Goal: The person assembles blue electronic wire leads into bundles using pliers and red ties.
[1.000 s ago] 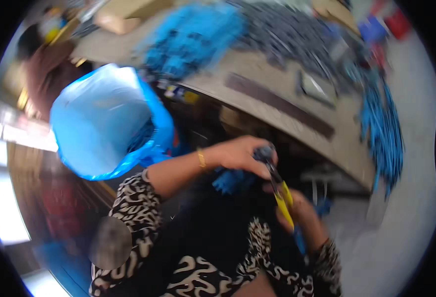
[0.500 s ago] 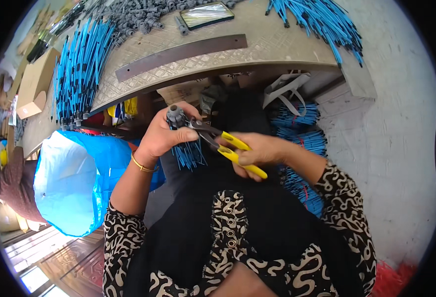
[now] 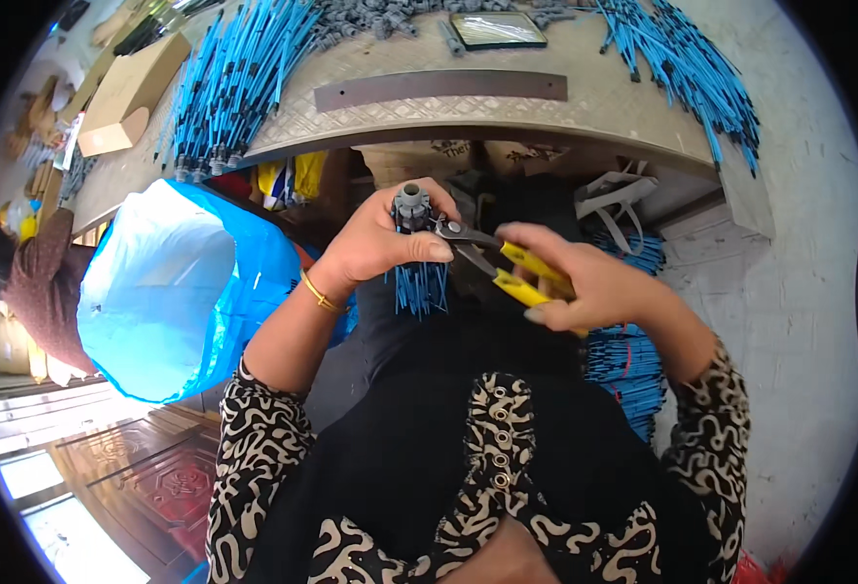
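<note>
Gripping a bundle of thin blue tubes (image 3: pixel 417 290), the left hand (image 3: pixel 375 245) is closed around its upper part, with a grey fitting (image 3: pixel 411 201) standing up above the fingers and the tube ends hanging below the palm. The right hand (image 3: pixel 594 280) is wrapped around yellow-handled pliers (image 3: pixel 521 258), their handles spread apart and their jaws at the bundle's right side, near the left thumb; whether they bite on anything is too small to tell. Both hands work in front of the tabletop (image 3: pixel 633 122), just off its near edge. The bundle is gathered and topped, while the handles, not squeezed together, suggest the plier work on it is unfinished.

Beside the left forearm, below the near edge, stands a blue plastic bag (image 3: pixel 254 277), its mouth open. Beyond the right hand, under the tabletop's right end, lie tied blue bundles (image 3: pixel 623 362) with red bands; they look complete, though their exact state cannot be told.

On the tabletop, a brown strip (image 3: pixel 438 91) lies along the near edge. Plenty is left out: a left pile (image 3: pixel 244 88) of blue tubes, another right pile (image 3: pixel 687 78) overhanging the right corner, and loose grey fittings (image 3: pixel 370 21) farther back.
</note>
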`<state>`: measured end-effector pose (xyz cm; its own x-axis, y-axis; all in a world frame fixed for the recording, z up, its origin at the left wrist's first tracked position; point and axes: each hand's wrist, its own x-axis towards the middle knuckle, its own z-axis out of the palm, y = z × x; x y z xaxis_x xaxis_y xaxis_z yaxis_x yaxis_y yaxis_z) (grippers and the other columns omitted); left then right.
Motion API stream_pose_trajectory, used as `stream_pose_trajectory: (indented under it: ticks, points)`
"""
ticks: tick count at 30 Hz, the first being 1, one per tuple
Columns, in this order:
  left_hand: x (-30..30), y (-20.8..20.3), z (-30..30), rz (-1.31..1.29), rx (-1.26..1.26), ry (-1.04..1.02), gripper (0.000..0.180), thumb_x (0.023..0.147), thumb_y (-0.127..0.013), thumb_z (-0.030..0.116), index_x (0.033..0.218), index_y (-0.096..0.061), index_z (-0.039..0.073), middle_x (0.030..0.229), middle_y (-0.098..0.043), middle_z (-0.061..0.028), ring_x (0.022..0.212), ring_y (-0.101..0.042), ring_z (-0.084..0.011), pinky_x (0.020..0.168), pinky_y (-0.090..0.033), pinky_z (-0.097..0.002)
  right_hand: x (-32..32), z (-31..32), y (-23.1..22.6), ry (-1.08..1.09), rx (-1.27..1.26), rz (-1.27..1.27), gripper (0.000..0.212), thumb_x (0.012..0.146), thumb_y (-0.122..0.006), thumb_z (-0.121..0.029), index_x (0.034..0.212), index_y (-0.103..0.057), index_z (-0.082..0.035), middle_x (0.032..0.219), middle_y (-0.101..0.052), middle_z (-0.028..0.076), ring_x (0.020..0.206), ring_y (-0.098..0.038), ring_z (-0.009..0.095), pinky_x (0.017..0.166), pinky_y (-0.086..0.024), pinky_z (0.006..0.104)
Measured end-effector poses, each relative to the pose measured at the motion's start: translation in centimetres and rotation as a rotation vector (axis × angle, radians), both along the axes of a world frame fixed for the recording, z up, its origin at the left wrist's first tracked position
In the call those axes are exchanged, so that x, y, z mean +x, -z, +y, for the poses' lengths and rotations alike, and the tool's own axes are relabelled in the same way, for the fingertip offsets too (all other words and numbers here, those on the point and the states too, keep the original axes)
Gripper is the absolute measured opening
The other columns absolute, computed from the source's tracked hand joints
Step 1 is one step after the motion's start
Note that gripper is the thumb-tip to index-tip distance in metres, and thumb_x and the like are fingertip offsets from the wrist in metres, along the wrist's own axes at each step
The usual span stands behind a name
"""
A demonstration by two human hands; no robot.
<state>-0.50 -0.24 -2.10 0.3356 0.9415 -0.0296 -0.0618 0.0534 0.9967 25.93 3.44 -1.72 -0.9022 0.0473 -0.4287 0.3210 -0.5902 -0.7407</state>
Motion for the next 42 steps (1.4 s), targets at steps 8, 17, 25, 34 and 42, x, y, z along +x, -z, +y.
stream_pose_trajectory:
  ticks: [8,17,25,34,42]
  points:
    - [0.0,-1.2,0.6,-0.046,-0.080,0.046,0.051,0.057,-0.082,0.032,0.092,-0.061,0.001,0.084,-0.057,-0.0023,0.080,-0.054,-0.0116,0.072,-0.042,-0.0238,-0.1,0.0,0.2,0.053,-0.409,-0.077,0.046,0.082,-0.055,-0.016,0.121,-0.039,0.004,0.066,-0.059,0.016,0.042,-0.056,0.019,0.038,-0.048,0.0306]
    - [1.0,-1.0,2.0,-0.011,-0.097,0.034,0.060,0.055,-0.083,0.036,0.097,-0.060,-0.001,0.085,-0.058,-0.0042,0.077,-0.056,-0.0129,0.071,-0.043,-0.0227,0.0,0.1,-1.3,0.144,0.658,0.065,0.052,0.077,-0.054,-0.010,0.124,-0.037,0.002,0.074,-0.060,0.014,0.052,-0.059,0.018,0.047,-0.050,0.0323]
    - [2.0,-1.5,3.8,-0.081,-0.178,0.000,0.072,0.051,-0.085,0.042,0.103,-0.060,-0.002,0.085,-0.059,-0.0054,0.077,-0.057,-0.0125,0.069,-0.045,-0.0230,1.1,4.5,-4.7,0.009,0.501,-0.198,0.038,0.085,-0.050,-0.014,0.118,-0.039,0.000,0.080,-0.060,0.015,0.062,-0.062,0.020,0.055,-0.052,0.0345]
    - [1.5,-1.0,4.4,-0.046,-0.164,0.115,0.067,0.049,-0.086,0.038,0.098,-0.062,-0.001,0.087,-0.061,-0.0039,0.079,-0.056,-0.0115,0.071,-0.044,-0.0225,0.6,1.8,5.0,-0.014,-0.819,0.352,0.032,0.089,-0.052,-0.029,0.095,-0.048,0.003,0.068,-0.058,0.020,0.057,-0.062,0.022,0.051,-0.055,0.0365]
    - [1.9,-2.5,4.3,0.055,-0.204,0.151,0.046,0.056,-0.081,0.019,0.094,-0.063,0.001,0.084,-0.059,-0.0023,0.075,-0.053,-0.0101,0.068,-0.041,-0.0223,1.5,5.9,-3.7,0.043,-0.050,-0.148,0.033,0.088,-0.054,-0.030,0.082,-0.054,0.003,0.081,-0.062,0.021,0.069,-0.066,0.025,0.061,-0.056,0.0342]
